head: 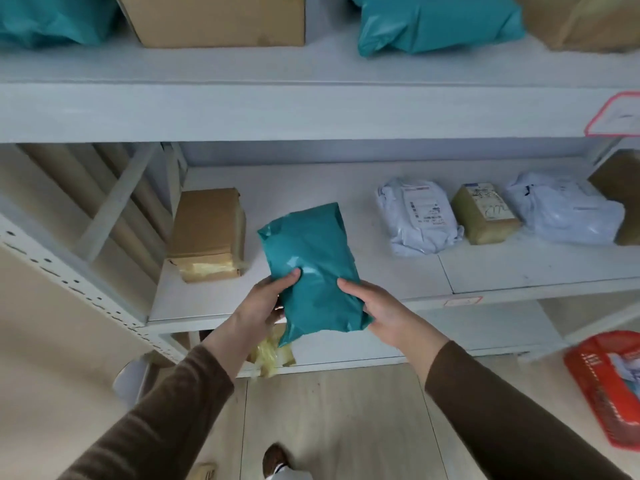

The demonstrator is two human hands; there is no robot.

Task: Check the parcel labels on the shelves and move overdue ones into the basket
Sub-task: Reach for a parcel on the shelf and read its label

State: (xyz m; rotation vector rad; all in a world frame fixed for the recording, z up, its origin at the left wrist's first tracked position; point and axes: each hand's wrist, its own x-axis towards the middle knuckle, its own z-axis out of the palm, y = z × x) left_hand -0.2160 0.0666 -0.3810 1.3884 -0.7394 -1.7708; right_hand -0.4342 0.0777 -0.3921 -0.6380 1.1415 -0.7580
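A teal plastic parcel (311, 261) is held over the front edge of the middle shelf (346, 195). My left hand (266, 299) grips its lower left side, thumb on top. My right hand (384, 310) grips its lower right side. The face turned to me shows no label. A red basket (602, 382) sits on the floor at the far right with something white inside.
On the middle shelf lie a taped brown box (207, 233), a white labelled bag (415, 216), a small olive box (485, 213) and another white bag (564, 209). The upper shelf (311, 109) carries teal bags and cardboard boxes. A grey upright post (69, 282) stands left.
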